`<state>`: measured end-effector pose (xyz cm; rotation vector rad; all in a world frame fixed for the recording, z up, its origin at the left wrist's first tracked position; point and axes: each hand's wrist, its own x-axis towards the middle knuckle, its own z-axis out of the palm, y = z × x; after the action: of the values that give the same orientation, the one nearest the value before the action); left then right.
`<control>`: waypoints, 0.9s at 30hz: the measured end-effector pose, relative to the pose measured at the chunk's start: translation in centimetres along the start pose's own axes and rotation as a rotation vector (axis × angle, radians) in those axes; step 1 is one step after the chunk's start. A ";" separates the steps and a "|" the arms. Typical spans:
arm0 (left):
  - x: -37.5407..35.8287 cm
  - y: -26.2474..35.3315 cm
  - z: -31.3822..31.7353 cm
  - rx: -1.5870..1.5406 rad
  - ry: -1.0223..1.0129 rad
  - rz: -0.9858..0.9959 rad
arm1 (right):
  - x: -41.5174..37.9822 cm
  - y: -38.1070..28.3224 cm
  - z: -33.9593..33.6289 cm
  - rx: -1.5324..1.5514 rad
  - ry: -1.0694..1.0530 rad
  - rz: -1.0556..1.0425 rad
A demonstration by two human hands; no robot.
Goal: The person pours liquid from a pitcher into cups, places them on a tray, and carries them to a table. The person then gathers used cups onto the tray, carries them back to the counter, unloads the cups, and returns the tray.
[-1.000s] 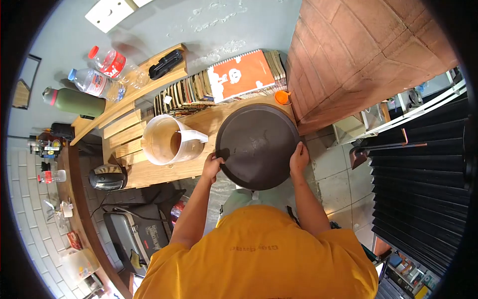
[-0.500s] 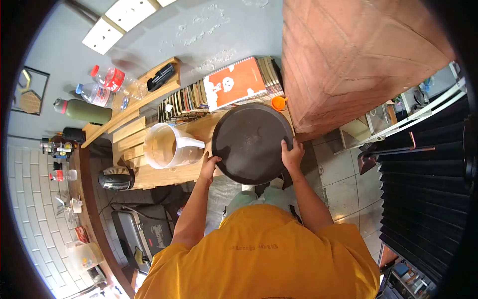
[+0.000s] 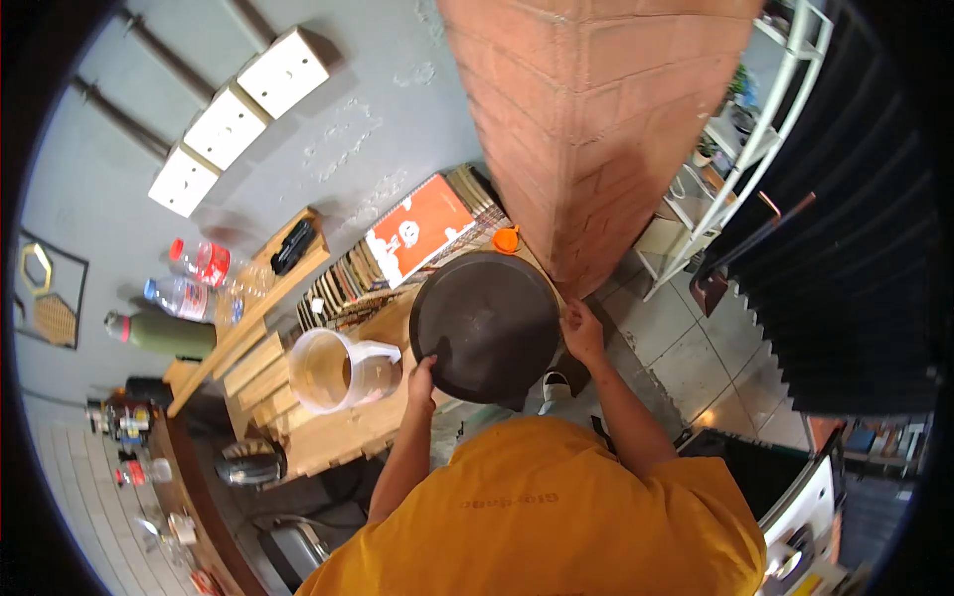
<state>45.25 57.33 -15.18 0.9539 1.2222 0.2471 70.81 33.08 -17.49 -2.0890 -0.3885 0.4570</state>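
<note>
A dark round tray point(image 3: 485, 323) lies roughly level in front of me, over the near edge of the wooden bench. My left hand point(image 3: 421, 383) is closed on its lower left rim, with the thumb on top. At the tray's right edge my right hand point(image 3: 582, 332) has its fingers drawn together against the rim; its fingertips are partly hidden. Left of the tray, a translucent plastic pitcher point(image 3: 320, 372) stands on the bench, its handle towards the tray. An orange scoop-like item point(image 3: 506, 239) sits just beyond the tray's far rim.
A row of books point(image 3: 343, 283) and an orange notebook point(image 3: 421, 230) line the wall. Plastic bottles point(image 3: 204, 264) and a green flask point(image 3: 159, 335) stand on the left. An electric kettle point(image 3: 250, 463) is at the bench's near left. A brick pillar point(image 3: 586, 129) rises behind the tray.
My view has turned to the right, bringing more floor and the white shelf into sight. My right thumb has moved off the tray's top to its edge. The left hand keeps its hold.
</note>
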 end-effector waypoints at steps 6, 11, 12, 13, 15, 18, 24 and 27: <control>1.7 -2.8 -1.1 0.251 -0.092 0.177 | -6.0 4.6 1.4 0.284 0.196 0.140; 0.0 -3.9 -2.5 0.389 -0.103 0.286 | -14.0 8.7 3.8 0.613 0.393 0.204; 0.8 -4.7 -2.5 0.473 -0.067 0.400 | -15.8 8.4 3.5 0.603 0.430 0.151; 0.5 -4.9 -2.2 0.500 -0.122 0.394 | -18.1 7.7 2.9 0.599 0.487 0.174; -1.4 -4.5 -1.0 0.381 -0.200 0.563 | -23.0 4.9 0.8 0.323 0.504 0.270; -4.2 -2.7 2.7 0.249 -0.496 0.402 | -29.4 1.3 -2.8 0.573 0.629 0.465; -10.4 -2.4 10.5 0.352 -0.802 0.431 | -40.6 3.9 -5.4 0.493 1.190 0.459; -15.3 -3.9 13.2 0.431 -0.916 0.412 | -46.2 4.8 -6.1 0.508 1.385 0.449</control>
<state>49.97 38.94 -7.24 1.4685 0.2215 -0.1457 33.45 5.66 -10.70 -1.5169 0.9149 -0.6246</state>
